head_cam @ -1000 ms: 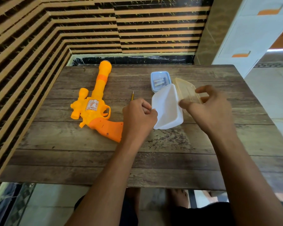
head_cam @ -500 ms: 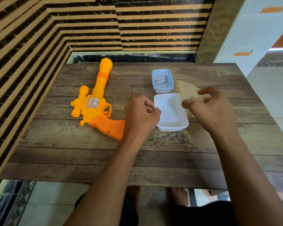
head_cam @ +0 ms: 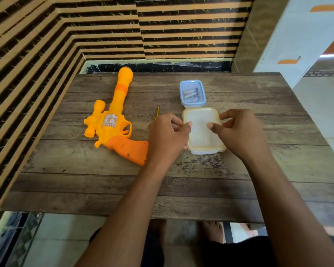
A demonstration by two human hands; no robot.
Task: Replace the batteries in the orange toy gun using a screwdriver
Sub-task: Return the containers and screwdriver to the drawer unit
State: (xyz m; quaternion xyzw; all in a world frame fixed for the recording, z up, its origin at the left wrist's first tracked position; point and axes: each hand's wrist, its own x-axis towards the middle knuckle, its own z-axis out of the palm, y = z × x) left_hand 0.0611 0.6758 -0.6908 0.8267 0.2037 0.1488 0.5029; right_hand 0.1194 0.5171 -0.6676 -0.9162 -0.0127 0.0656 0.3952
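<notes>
striped black-and-tan tiles back a worn wooden table (head_cam: 104, 189). on it: one orange toy gun (head_cam: 112, 124), one thin yellow screwdriver (head_cam: 157, 113), two small plastic boxes, and two bare hands.

the toy gun is bright yellow-orange with a darker orange grip, a side scope and a patterned sticker on its body. it lies flat at about nine o'clock from the hands; its long axis runs from the grip near the left hand up to the muzzle at about twelve o'clock, toward the wall.

the blue-rimmed box (head_cam: 192, 93) at twelve o'clock holds batteries (head_cam: 190, 92), count unclear. just below it, the white box (head_cam: 202, 130) wears a yellowish lid. the left hand (head_cam: 167, 135) grips the white box's left edge; the right hand (head_cam: 237, 132) pinches the lid from the right. the screwdriver pokes out behind the left hand.
</notes>
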